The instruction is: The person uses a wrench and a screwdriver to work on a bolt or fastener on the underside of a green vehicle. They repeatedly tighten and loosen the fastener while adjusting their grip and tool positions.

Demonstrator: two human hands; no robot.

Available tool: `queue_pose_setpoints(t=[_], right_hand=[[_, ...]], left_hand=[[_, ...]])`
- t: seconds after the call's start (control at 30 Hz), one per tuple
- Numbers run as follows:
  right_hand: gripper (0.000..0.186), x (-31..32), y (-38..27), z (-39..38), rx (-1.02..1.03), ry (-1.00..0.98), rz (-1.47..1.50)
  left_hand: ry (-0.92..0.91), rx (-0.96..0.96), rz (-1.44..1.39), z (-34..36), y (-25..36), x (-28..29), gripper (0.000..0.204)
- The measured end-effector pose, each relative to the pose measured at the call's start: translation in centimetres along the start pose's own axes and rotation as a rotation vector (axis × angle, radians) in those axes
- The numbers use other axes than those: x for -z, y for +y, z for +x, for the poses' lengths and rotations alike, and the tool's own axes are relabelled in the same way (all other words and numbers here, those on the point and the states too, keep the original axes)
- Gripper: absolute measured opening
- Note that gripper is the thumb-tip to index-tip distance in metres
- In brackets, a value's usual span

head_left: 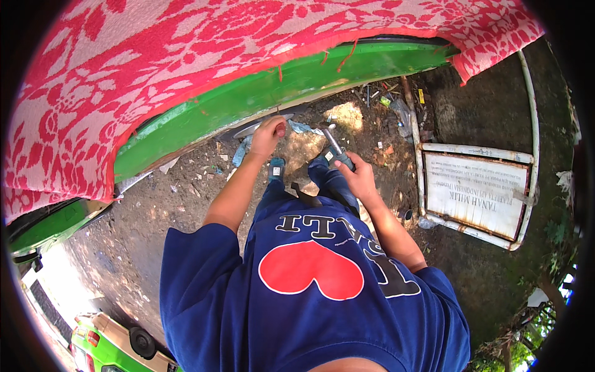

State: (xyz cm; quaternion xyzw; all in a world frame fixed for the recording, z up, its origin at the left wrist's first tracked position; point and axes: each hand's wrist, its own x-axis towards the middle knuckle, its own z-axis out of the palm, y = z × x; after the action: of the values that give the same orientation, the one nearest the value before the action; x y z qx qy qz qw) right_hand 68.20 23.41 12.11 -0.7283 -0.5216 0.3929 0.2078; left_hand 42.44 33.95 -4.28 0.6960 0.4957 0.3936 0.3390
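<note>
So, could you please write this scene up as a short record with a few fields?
left hand: left hand closed on a small reddish object, reaching to the dark wheel arch under the green car body
right hand: right hand gripping a dark-handled metal tool, shaft pointing away
cover: red and white patterned cloth draped over the car
ground: dirt, litter, a fallen white-framed sign

Red and white floral cloth [186, 56] draped over green vehicle body [260, 93], covering the top. White-framed sign board [477, 192] lies flat on dirt ground [155, 211] at right, text side up. Litter scraps [390, 99] scattered on the ground near the frame's top. Second green vehicle [105, 347] at lower left. Foliage [545, 310] at lower right edge.
</note>
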Motion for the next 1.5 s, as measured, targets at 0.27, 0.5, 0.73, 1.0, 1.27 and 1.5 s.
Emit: queue_pose_setpoints(t=[0.27, 0.5, 0.73, 1.0, 1.27, 1.5], right_hand=[[0.044, -0.3, -1.1, -0.2, -0.026, -0.072, -0.025], [0.039, -3.3, -0.1, 0.6, 0.534, 0.002, 0.087], [0.036, -5.1, 1.8, 1.3, 0.206, -0.062, -0.087], [0.037, -2.5, 0.8, -0.1, 0.066, 0.015, 0.042], [0.037, -2.6, 0.4, -0.7, 0.071, -0.003, 0.068], [0.037, -3.0, 0.1, -0.9, 0.069, -0.023, 0.095]], left_hand=[[-0.016, 0.006, 0.024, 0.4, -0.3, -0.3, 0.038], [-0.039, 0.026, -0.044, 2.1, -0.3, -0.1, 0.031], [-0.177, 0.109, 0.137, 1.2, -3.0, 1.6, 0.029], [-0.242, -0.012, 0.090, -0.1, 0.4, 1.8, 0.034], [-0.248, -0.006, 0.042, 0.2, 0.9, 1.6, 0.033], [-0.238, -0.030, 0.026, 0.2, 0.5, 1.0, 0.033]])
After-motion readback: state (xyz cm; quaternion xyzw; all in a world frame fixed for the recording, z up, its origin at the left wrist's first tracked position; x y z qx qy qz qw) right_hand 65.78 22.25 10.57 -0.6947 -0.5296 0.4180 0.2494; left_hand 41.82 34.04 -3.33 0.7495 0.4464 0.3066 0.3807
